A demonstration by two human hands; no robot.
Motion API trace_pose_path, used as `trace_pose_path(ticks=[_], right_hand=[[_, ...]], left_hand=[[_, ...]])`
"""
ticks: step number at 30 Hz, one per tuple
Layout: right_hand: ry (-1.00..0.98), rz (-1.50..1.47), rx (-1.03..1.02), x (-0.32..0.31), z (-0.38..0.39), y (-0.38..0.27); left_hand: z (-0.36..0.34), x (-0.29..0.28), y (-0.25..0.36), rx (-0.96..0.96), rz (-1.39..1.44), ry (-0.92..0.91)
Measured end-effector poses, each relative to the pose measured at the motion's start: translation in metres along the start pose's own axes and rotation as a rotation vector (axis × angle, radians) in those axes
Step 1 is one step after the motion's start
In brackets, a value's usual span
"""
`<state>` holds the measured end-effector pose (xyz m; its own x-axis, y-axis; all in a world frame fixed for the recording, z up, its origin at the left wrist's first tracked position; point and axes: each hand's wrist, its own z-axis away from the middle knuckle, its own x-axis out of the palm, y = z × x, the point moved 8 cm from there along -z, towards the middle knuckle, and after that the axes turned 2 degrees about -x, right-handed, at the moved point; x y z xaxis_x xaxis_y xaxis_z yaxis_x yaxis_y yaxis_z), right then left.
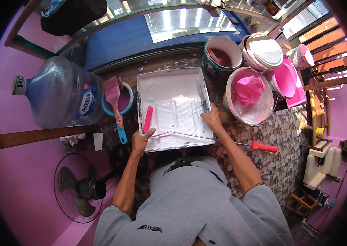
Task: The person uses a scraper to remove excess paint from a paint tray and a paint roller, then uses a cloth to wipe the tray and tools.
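Where tray (169, 73) lies, probably tabletop (169, 62), pink walls (13, 176)

Daylight enters past orange slats (319, 32) at two o'clock; glare streaks the glossy panel (188, 25) at twelve. Fisheye distortion bends edges toward the blackened rim; the centre looks sharp.

Paint tray (169, 72): upper half open from above. Left side crowded: teal bowl (131, 98) with brush (113, 95), then water jug (65, 94). Right: slim gap, then whitish bucket (247, 117); dark pot (210, 61) upper right. Lower right: room over pebbled floor (274, 127), but red roller handle (263, 146) juts across.
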<state>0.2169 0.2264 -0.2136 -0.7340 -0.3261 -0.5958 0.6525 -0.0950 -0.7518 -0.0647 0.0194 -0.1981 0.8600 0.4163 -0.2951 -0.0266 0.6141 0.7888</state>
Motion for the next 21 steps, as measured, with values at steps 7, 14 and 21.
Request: trace_pose_path(ticks=[7,14,21], right_hand=[[0.263,0.613,-0.465,0.000,0.026,-0.058],[0.252,0.954,-0.600,0.005,0.019,-0.077],[0.109,0.890,-0.511,0.003,-0.002,-0.090]], left_hand=[[0.000,-0.008,-0.012,-0.038,-0.032,0.030],[0.002,-0.005,-0.007,-0.073,-0.092,0.019],[-0.004,-0.006,-0.013,-0.025,0.004,0.032]])
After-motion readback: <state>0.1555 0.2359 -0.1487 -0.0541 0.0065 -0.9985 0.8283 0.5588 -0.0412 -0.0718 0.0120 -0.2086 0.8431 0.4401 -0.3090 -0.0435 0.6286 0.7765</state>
